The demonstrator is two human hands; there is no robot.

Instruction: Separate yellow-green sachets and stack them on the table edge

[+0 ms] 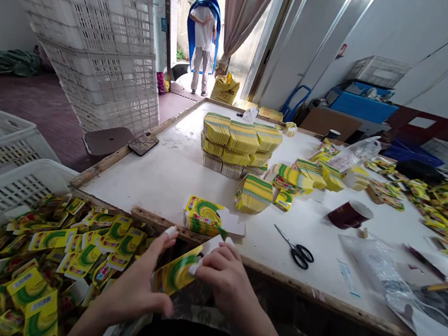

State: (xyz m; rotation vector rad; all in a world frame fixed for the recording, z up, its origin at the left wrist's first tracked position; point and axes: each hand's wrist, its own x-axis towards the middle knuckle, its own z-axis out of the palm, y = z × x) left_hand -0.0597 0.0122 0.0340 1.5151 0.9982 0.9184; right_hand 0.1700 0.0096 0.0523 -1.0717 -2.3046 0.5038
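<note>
My right hand [223,272] pinches a yellow-and-green printed carton [178,271] by its upper end, near a white flap. White covers show on some fingertips. My left hand [137,284] is open at the carton's lower left, thumb and fingers spread apart; whether it touches the carton is unclear. Just beyond, a small stack of flat yellow cartons [204,214] lies at the table's wooden edge. To my left, a white plastic crate [30,192] is heaped with yellow cartons [84,259].
Bundled cartons [236,139] are piled on the white table [155,180]. Black-handled scissors [299,253], a dark mug [349,215] and a phone [143,143] lie around. Tall stacked crates [108,38] stand left; a person in a blue covering [203,30] is at the doorway.
</note>
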